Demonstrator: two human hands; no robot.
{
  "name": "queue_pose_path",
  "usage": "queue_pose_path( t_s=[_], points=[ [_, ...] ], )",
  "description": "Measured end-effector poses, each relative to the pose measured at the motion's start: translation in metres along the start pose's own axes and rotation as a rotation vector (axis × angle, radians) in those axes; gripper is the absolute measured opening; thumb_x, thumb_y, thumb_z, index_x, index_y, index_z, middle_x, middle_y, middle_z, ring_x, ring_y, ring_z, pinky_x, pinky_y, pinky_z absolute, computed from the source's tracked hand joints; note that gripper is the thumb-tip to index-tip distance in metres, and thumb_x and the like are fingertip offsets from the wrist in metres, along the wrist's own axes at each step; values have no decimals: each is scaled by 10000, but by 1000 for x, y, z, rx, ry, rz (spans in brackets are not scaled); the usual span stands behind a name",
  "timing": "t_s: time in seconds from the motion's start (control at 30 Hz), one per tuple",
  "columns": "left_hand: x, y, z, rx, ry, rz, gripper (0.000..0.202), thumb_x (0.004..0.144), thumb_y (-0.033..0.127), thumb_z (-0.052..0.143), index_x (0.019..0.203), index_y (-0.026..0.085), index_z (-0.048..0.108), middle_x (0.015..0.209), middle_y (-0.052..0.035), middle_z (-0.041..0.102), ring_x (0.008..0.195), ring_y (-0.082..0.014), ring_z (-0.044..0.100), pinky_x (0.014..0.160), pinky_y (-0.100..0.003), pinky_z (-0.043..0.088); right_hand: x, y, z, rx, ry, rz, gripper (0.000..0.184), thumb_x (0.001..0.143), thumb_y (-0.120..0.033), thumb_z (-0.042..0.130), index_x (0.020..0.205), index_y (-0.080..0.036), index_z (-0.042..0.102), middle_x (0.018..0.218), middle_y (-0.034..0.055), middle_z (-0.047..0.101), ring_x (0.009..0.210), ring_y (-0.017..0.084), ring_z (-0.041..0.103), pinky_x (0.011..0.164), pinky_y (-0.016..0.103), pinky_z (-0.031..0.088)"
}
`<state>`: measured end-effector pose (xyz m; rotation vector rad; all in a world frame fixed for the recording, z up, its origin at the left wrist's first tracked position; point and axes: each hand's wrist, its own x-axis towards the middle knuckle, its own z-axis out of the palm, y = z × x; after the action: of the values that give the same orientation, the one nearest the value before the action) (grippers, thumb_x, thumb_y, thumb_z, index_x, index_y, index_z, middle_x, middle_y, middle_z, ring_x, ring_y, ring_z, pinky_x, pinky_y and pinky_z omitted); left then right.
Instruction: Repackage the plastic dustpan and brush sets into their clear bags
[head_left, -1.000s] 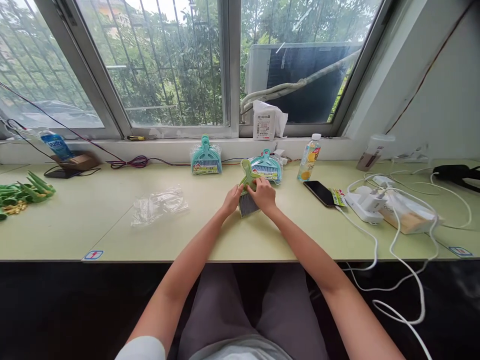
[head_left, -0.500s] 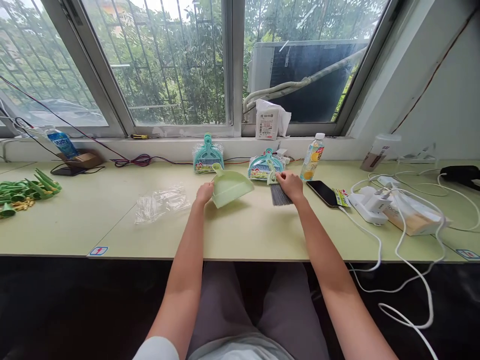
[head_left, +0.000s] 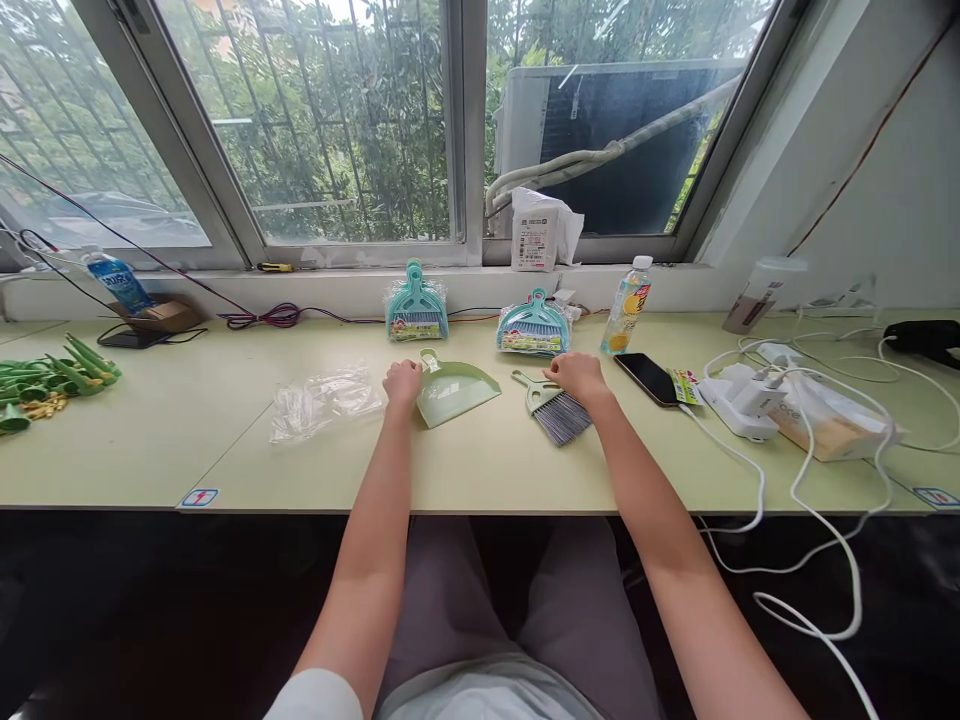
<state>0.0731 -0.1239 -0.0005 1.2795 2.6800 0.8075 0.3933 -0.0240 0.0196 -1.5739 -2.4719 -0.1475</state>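
Observation:
A pale green dustpan (head_left: 457,393) lies on the table in front of me, handle toward the window. My left hand (head_left: 403,383) is closed at its left edge, beside the handle. To the right a small hand brush (head_left: 559,412) with grey bristles rests on the tabletop, its green handle pointing up and left. My right hand (head_left: 577,378), fingers curled together, is at the brush's upper edge; the hand partly hides the contact. Behind them stand two wrapped turquoise dustpan-and-brush sets, the left set (head_left: 416,305) and the right set (head_left: 534,325).
Clear plastic wrapping (head_left: 324,402) lies to the left, with green vegetables (head_left: 56,375) farther left. On the right are a drink bottle (head_left: 627,308), a phone (head_left: 646,379), and a power strip (head_left: 742,405) with white cables hanging over the table's front edge.
The dustpan has come down from a tilted, raised position to lie on the table. The brush has turned and now lies flat, its handle pointing left.

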Motion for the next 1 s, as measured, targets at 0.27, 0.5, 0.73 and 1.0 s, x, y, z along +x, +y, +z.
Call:
queue_pose_path(
  t_s=[0.27, 0.5, 0.73, 1.0],
  points=[
    [0, 2, 7, -36, 12, 69, 242, 872, 346, 498, 958, 207, 677, 1120, -114, 680, 1076, -269, 588, 883, -348, 419, 1, 1, 5, 111, -241, 0, 368, 767, -534, 642, 891, -205, 752, 941, 113, 731, 882, 247, 655, 708, 302, 417],
    [1, 4, 13, -16, 29, 74, 195, 859, 317, 504, 895, 221, 669, 1035, -102, 703, 1025, -268, 612, 852, -348, 423, 2, 8, 4, 216, -348, -32, 416, 702, -605, 660, 894, -246, 742, 948, 64, 735, 859, 227, 650, 671, 283, 416],
    [-5, 14, 14, 76, -39, 157, 193, 861, 273, 465, 909, 228, 646, 988, -99, 697, 985, -268, 624, 814, -341, 425, 4, 0, 8, 110, -201, 60, 229, 716, -374, 679, 864, -209, 737, 952, 100, 724, 908, 258, 644, 708, 314, 417],
    [-63, 70, 33, 98, -129, 525, 213, 877, 281, 467, 848, 168, 645, 846, -155, 668, 932, -307, 616, 896, -411, 375, 2, -1, -6, 307, -77, -23, 283, 756, -468, 638, 933, -264, 721, 907, 8, 710, 837, 176, 627, 620, 255, 376]
  ],
)
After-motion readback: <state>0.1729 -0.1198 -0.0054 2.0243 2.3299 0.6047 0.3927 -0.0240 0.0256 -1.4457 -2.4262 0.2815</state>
